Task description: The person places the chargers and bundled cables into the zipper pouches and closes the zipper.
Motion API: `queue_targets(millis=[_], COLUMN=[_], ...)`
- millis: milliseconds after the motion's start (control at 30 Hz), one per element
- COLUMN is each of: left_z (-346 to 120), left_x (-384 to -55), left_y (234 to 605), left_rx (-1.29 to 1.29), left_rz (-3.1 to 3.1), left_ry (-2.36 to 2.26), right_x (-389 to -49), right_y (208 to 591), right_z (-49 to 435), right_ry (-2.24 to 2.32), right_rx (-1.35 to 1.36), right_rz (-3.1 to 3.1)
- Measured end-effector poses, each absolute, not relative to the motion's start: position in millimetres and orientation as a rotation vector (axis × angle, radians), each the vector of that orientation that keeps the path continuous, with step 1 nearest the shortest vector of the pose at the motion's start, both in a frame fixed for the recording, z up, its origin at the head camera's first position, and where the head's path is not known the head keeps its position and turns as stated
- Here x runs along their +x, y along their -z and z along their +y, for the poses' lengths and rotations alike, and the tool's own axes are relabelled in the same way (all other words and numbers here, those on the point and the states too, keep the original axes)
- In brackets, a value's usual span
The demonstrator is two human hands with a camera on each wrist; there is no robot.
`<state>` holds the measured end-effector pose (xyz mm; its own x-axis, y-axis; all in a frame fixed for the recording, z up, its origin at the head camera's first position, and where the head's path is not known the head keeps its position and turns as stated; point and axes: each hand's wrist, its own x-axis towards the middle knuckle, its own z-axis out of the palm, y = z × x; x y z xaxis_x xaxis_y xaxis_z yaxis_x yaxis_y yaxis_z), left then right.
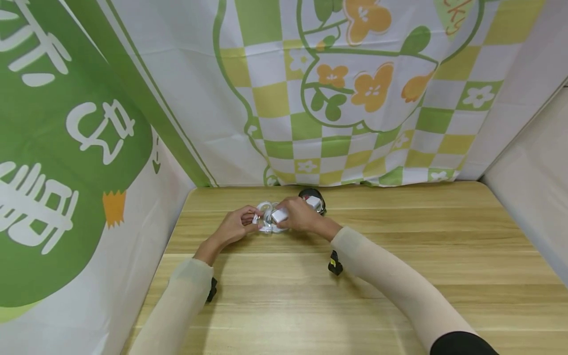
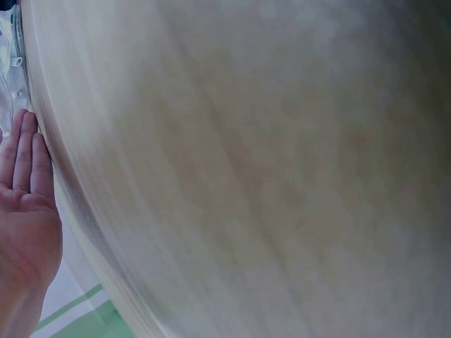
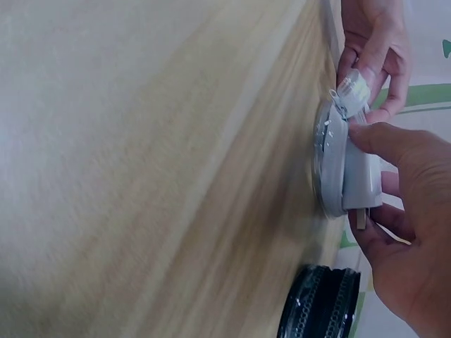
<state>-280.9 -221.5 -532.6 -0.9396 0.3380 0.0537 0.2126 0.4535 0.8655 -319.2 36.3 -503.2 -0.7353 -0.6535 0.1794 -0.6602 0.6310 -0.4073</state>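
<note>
A coiled white cable point(image 1: 266, 224) with shiny clear plastic about it lies near the table's back edge, between the two hands. With thumb and fingers my right hand point(image 1: 298, 214) grips a white charger plug point(image 3: 361, 172), held against the coil; a metal prong shows at its lower end in the right wrist view. From the other side, my left hand point(image 1: 237, 225) pinches the cable's clear-covered end point(image 3: 354, 93). Only the left palm and some straight fingers point(image 2: 42, 165) show in the left wrist view; the pinch is hidden there.
Just behind the right hand stands a round black case point(image 3: 320, 303), with a white block point(image 1: 313, 201) in it in the head view. The wooden table point(image 1: 275, 296) meets a patterned curtain point(image 1: 355, 162) at the back. Black wrist mounts point(image 1: 335, 264) hang below the forearms.
</note>
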Motion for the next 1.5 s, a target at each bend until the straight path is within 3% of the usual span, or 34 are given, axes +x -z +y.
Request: queue_targets(millis=[333,1500], left_z=[-220,-224], left_x=[-282,-282], left_y=[532,522], left_rx=[0.471,0.464], left_rz=[2.562,2.509], left_ry=[-1.498,-1.498], right_x=[-324,-319], right_y=[502,510], right_z=[45,41], right_ry=[-0.740,-0.753], right_rx=[1.226,1.062], right_rz=[-2.736,-2.720])
